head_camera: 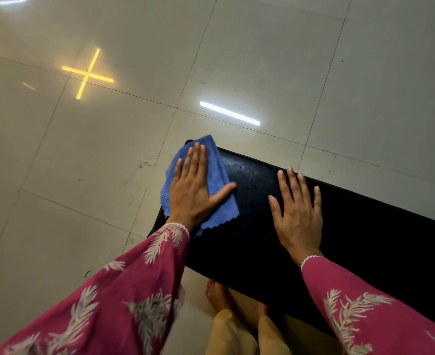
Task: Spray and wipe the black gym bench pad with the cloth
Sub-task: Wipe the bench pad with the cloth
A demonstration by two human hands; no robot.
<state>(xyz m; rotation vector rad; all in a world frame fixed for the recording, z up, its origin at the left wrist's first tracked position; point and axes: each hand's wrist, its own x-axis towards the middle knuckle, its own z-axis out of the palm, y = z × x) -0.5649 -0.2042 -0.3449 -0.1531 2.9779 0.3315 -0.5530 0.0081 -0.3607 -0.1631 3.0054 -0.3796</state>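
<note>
The black gym bench pad (359, 226) runs from the centre of the view toward the lower right. A blue cloth (217, 175) lies flat on its left end, partly hanging past the edge. My left hand (193, 188) presses on the cloth with straight, spread fingers. My right hand (298, 213) rests flat on the bare pad, a little to the right of the cloth. Small wet specks show on the pad between the two hands. No spray bottle is in view.
Glossy pale floor tiles (109, 149) surround the bench and mirror ceiling lights. My bare feet (221, 295) stand on the floor just below the pad's near edge.
</note>
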